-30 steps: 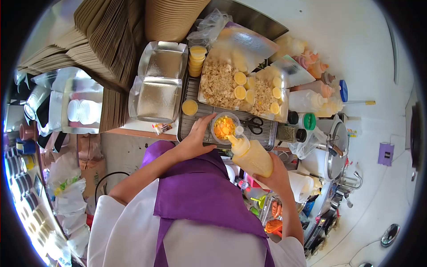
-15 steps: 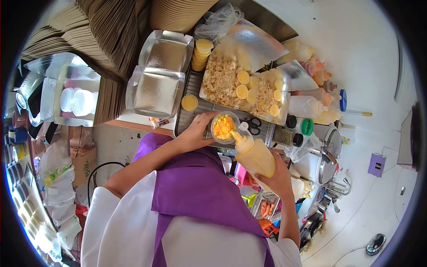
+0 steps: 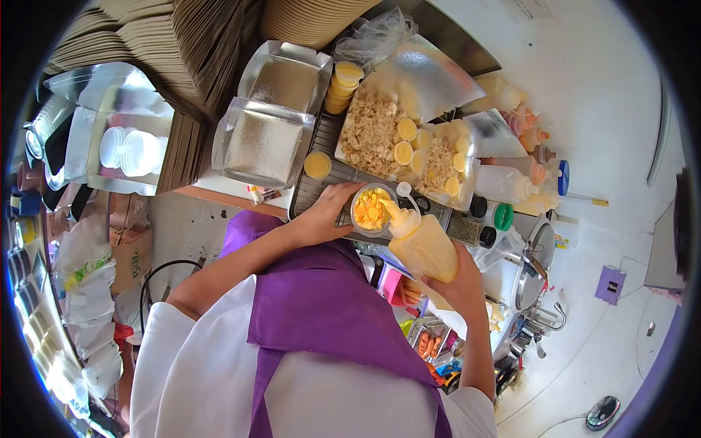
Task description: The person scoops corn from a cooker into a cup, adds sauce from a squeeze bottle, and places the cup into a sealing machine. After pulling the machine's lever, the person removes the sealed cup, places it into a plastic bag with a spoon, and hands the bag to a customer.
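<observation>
A small clear plastic cup (image 3: 372, 210), filled with yellow and orange bits that look like corn and cheese or sauce, is gripped at its side by my left hand (image 3: 330, 213). My right hand (image 3: 458, 276) is wrapped around a squeeze bottle (image 3: 426, 247) of pale yellow sauce. The bottle is tilted, its nozzle tip over the cup's contents. Its white cap (image 3: 404, 189) hangs loose by a strap beside the nozzle. Just beyond my left hand, a lidded yellow sauce cup (image 3: 318, 166) rests on the wire rack (image 3: 332, 179).
Foil-lined boxes of rice (image 3: 374, 131) with small sauce cups stand behind the cup. Two empty foil-lined boxes (image 3: 264, 146) are to the left, below stacked brown cartons (image 3: 146, 51). Several sauce bottles (image 3: 504, 182) and a green-capped jar (image 3: 503, 217) line the right.
The camera view has shifted slightly, moving the counter items a little in the picture. The bottle's loose cap has swung upward. Both hands keep their holds, with the nozzle still over the cup.
</observation>
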{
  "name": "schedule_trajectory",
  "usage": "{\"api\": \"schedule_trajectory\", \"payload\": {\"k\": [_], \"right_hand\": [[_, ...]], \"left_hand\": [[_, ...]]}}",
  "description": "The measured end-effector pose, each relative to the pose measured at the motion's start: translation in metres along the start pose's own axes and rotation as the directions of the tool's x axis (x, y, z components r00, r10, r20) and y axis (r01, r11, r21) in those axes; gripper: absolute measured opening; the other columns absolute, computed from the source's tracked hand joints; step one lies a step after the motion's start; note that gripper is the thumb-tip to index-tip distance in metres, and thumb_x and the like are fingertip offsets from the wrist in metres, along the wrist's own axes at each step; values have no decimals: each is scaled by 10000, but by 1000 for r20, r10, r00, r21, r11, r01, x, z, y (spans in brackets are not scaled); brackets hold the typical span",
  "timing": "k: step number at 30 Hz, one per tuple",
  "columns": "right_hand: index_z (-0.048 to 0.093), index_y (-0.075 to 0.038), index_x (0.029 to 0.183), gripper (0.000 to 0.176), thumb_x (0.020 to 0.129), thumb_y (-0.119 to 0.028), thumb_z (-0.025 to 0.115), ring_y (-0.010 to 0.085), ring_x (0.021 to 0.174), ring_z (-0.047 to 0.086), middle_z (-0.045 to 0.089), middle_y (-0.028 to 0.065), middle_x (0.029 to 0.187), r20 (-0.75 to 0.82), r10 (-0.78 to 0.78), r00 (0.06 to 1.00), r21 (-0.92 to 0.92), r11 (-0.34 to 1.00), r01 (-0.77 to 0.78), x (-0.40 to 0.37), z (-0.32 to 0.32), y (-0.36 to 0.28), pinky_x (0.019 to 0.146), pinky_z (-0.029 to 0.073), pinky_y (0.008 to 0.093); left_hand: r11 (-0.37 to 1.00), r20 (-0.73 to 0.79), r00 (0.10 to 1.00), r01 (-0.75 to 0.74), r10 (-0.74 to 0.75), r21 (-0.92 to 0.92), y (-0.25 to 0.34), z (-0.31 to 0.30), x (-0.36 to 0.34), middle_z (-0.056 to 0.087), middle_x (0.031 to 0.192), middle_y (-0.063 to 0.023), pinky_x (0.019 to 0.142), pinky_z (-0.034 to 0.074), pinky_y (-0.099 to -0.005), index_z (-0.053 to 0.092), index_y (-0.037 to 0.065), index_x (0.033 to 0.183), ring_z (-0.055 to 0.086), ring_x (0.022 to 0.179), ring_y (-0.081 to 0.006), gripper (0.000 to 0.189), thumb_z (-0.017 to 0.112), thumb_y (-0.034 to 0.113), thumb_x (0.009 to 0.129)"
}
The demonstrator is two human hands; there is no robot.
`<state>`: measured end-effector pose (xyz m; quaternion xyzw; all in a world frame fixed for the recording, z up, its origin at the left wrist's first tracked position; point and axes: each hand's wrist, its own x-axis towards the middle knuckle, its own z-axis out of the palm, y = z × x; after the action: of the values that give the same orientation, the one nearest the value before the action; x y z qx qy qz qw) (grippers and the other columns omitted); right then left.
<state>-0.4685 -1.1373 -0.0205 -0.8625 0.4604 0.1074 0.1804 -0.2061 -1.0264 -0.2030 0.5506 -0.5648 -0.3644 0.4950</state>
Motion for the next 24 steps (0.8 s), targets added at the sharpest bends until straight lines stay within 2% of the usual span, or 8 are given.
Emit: {"api": "schedule_trajectory", "payload": {"k": [10, 16, 19, 24], "right_hand": [[476, -13, 1276, 815, 627, -327, 856, 385, 1066, 577, 600, 203, 1134, 39, -46, 998, -14, 999, 47, 6, -19, -34, 911, 470, 455], [499, -23, 1230, 755, 615, -271, 859, 379, 1032, 582, 612, 186, 1086, 61, -129, 990, -88, 987, 134, 2, -22, -36, 876, 480, 459], [487, -24, 1276, 819, 595, -250, 883, 376, 1096, 588, 610, 194, 1179, 105, -122, 987, -130, 982, 136, -3, -25, -33, 939, 479, 429], [500, -40, 1266, 797, 592, -237, 876, 374, 1081, 596, 623, 187, 1158, 133, -14, 991, -124, 992, 30, -7, -36, -31, 925, 485, 430]], "left_hand": [[1000, -17, 1000, -17, 16, -24, -1, 0, 0, 414, 1381, -210, 1126, 299, -430, 290, 41, 1467, 375, 1289, -386, 860, 726, 54, 726], [1000, -20, 1000, -3, 3, -20, 0, -1, 0, 411, 1388, -211, 1126, 300, -434, 285, 37, 1471, 377, 1288, -386, 863, 729, 60, 731], [1000, -15, 1000, 0, -1, -25, 2, -2, 0, 409, 1389, -212, 1128, 299, -432, 282, 35, 1473, 375, 1291, -385, 869, 733, 62, 730], [1000, -21, 1000, -9, 9, -12, 0, -1, 0, 412, 1385, -211, 1125, 304, -429, 282, 36, 1475, 378, 1287, -383, 871, 732, 61, 729]]}}
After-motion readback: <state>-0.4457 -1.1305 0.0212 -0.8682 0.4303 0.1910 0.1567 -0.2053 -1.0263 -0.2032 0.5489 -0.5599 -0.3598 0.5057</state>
